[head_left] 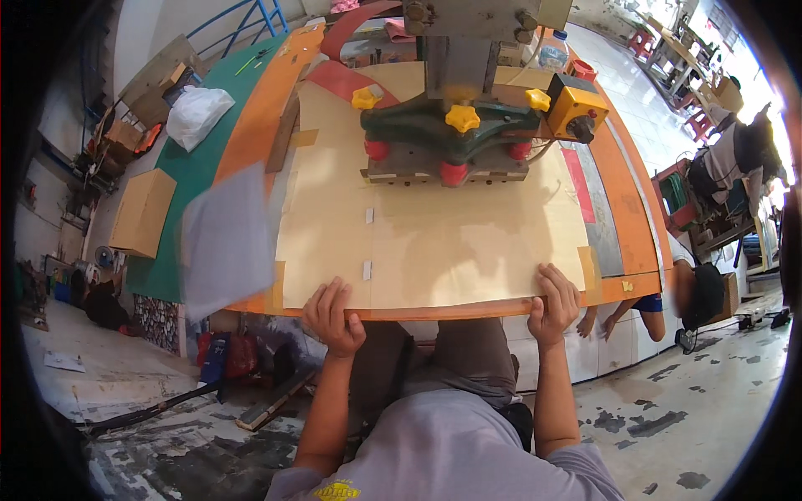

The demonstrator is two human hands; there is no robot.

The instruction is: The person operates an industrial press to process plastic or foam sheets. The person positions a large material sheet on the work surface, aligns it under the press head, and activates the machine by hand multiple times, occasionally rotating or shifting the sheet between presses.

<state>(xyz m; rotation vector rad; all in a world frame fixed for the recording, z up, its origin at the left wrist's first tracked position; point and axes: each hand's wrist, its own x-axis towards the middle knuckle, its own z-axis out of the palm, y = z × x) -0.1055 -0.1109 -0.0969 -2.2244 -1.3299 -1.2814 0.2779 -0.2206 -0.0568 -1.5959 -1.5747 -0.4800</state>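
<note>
My left hand rests at the front edge of the work table, its fingers laid over the near left corner of a cream sheet and its thumb apart. At the sheet's near right corner, my right hand lies the same way, holding nothing. Two small pale strips stick on the sheet left of its middle. Over the sheet's far part stands a dark green press head with yellow star knobs and red feet. Brown tape shows at the sheet's corners.
Left of the sheet, a translucent plastic sheet overhangs the table. Beyond it are a cardboard box and a white plastic bag. A yellow control box sits right of the press. Another person crouches at the right.
</note>
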